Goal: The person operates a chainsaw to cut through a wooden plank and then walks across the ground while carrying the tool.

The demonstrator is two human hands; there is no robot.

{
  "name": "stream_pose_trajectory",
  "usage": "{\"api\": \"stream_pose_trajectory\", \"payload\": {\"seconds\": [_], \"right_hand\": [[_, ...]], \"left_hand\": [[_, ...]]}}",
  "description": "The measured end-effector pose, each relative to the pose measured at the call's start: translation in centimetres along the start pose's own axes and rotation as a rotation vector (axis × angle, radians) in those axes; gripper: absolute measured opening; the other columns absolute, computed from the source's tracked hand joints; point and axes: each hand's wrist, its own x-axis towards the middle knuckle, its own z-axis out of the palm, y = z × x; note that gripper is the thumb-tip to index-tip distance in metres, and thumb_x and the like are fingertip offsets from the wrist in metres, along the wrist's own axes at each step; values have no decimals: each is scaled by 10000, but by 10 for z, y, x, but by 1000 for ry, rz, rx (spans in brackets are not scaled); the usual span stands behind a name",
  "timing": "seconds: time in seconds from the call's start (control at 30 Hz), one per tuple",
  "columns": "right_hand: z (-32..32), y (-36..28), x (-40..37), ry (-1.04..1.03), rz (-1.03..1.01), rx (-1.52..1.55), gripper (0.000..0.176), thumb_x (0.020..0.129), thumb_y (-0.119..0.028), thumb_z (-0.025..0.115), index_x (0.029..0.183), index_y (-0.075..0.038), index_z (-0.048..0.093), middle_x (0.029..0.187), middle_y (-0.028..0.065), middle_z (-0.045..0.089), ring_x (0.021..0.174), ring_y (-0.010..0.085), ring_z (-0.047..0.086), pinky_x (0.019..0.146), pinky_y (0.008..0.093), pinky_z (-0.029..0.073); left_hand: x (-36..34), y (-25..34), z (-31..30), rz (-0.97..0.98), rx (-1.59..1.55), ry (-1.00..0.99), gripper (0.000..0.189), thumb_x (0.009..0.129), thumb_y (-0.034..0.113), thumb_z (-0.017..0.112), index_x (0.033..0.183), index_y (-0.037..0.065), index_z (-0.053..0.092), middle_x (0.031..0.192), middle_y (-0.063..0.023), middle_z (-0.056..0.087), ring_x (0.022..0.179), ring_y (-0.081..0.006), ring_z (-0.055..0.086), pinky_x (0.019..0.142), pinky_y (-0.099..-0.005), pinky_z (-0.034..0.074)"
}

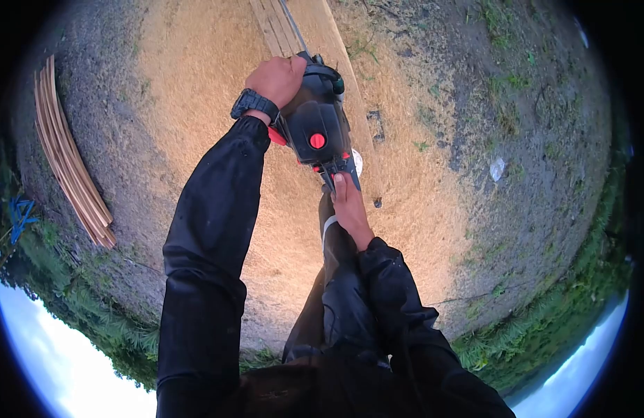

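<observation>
A black chainsaw with red parts (313,117) is held out in front of me, its bar pointing away along the timber (340,43). My left hand (277,82), with a black watch on the wrist, is closed round the front handle. At the back of the saw, my right hand (351,212) grips the rear handle, its thumb lying on top near the red switch. The fingers of the right hand are mostly hidden under the handle. The far end of the bar runs out of view at the top.
Sawdust (196,63) covers the ground around the timber and my legs. A stack of long sawn boards (70,157) lies at the left. Blue objects (21,216) sit at the far left edge. A piece of clear plastic (497,168) lies on the right, with grass beyond.
</observation>
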Motion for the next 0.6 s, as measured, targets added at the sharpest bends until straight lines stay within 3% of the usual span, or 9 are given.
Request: {"api": "stream_pose_trajectory", "payload": {"seconds": [0.6], "right_hand": [[7, -22, 19, 2, 13, 27, 516, 1103, -487, 301, 1327, -84, 531, 968, 334, 683, 960, 553, 634, 821, 584, 466]], "left_hand": [[27, 0, -20, -9, -2, -31, 613, 968, 475, 386, 910, -34, 723, 935, -319, 684, 913, -525, 654, 860, -555, 521]]}}
